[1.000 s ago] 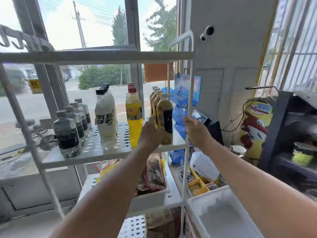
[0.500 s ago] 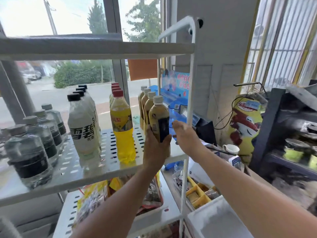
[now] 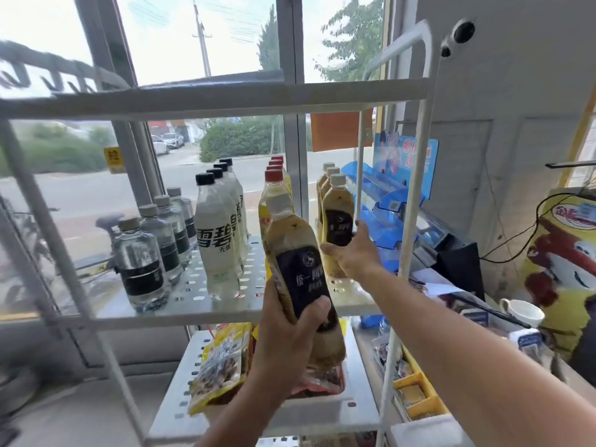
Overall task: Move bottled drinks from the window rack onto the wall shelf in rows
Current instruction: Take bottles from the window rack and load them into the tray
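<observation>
Tan milk-tea bottle [image 3: 298, 266], dark label, tilted, lifted clear of rack [image 3: 206, 304]; matching row [image 3: 333, 217] upright on shelf.

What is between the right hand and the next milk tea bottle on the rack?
Nothing visible. The right hand is already at the front milk tea bottle, fingers wrapping its lower half. The rack's white post stands to its right, clear of the grasp.

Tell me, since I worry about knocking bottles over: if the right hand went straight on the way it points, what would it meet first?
The right hand already reaches the front milk-tea bottle of the row on the rack shelf. Going on, it would likely press that bottle first, though depth is unclear.
</observation>
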`<state>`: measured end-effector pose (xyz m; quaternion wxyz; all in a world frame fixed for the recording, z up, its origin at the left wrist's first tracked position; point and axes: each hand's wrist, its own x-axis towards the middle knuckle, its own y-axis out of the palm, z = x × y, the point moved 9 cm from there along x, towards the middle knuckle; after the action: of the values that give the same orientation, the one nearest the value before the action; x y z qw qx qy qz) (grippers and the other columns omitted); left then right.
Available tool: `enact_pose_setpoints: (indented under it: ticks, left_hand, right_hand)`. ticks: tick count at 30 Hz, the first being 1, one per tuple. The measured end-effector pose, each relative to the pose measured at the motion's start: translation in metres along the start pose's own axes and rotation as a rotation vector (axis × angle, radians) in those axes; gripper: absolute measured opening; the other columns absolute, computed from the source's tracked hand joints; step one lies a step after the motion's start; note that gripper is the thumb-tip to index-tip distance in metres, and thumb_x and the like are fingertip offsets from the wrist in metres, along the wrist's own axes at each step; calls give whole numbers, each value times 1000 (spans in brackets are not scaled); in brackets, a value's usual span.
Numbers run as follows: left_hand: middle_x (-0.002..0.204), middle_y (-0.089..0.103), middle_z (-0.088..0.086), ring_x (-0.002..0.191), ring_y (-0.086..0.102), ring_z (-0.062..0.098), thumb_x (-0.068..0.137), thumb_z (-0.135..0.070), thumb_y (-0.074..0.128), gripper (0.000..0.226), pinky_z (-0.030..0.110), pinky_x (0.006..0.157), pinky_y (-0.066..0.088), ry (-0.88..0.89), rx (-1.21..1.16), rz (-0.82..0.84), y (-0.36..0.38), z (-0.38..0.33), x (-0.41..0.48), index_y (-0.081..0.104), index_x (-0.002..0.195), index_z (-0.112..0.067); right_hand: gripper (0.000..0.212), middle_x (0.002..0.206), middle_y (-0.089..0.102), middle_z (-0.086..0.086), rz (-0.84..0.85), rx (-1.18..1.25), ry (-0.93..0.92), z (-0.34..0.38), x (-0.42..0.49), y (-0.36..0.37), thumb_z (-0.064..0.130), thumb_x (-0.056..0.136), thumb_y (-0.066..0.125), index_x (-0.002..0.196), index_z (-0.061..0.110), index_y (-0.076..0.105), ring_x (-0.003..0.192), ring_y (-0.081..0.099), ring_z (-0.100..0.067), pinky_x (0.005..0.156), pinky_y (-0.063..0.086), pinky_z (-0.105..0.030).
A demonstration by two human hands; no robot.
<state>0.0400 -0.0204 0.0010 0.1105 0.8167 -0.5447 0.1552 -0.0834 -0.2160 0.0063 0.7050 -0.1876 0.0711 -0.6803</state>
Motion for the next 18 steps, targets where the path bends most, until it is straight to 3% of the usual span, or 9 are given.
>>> enact_pose_setpoints:
  ticks: [6,9,14,18]
  left_hand:
    - [85,72,0,76,71,14,62,-47,70,59,24,63,55,-84,-176,46,-26,-4,-16,58,112,-17]
    - [85,71,5,77,71,18,62,-49,72,62,29,66,56,-106,-226,62,-32,-3,-18,58,111,-13]
    - [88,73,2,80,71,15,74,-36,72,45,24,67,55,-90,-144,206,-18,-5,-21,57,112,-16]
    - [94,72,5,86,71,21,68,-48,69,43,34,73,59,-73,-141,254,-3,-4,-19,64,105,-29]
  right_hand:
    - [75,131,61,-9,-53,-73,33,-2,20,8,34,82,81,138,17,34,122,56,-36,105,42,-53]
    - [62,121,64,-9,-106,-110,-5,4,19,7,32,81,81,129,17,45,114,60,-34,97,47,-45]
    - [52,108,68,-4,-209,-64,-93,14,-7,1,27,80,80,123,19,53,97,63,-26,84,51,-36]
    - [55,107,62,0,-242,78,-177,26,-35,-14,27,76,80,124,25,53,95,63,-18,67,45,-20]
